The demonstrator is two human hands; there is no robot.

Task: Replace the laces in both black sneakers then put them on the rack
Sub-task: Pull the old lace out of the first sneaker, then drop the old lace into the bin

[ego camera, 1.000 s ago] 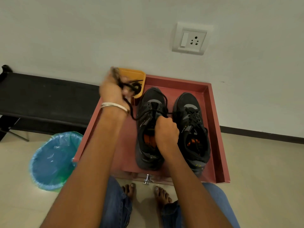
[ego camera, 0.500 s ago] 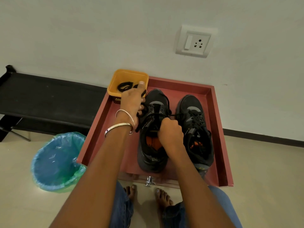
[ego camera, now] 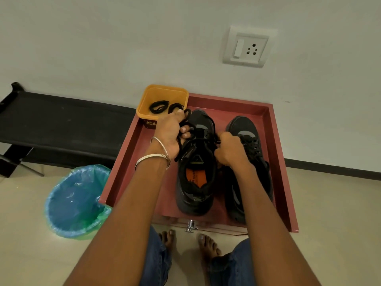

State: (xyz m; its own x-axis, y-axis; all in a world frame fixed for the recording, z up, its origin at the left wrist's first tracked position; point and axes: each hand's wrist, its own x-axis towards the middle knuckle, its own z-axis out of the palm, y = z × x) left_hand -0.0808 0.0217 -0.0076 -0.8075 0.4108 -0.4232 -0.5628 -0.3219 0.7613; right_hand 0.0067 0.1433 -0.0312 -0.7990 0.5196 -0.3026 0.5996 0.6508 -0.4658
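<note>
Left hand (ego camera: 171, 132) gripping lace (ego camera: 186, 129), tray rim (ego camera: 278, 162)

"Amul" on yellow tub (ego camera: 149, 122)

I see a dim, even indoor light, with no strong lamp visible. The wall (ego camera: 144, 38) is pale grey and darkens toward the upper corners. Soft shadows lie under the black bench (ego camera: 61, 120) and inside the red tray (ego camera: 282, 172). The wide lens bends straight lines near the edges. The picture is a little soft, and the black sneakers (ego camera: 195, 193) lose detail.
</note>
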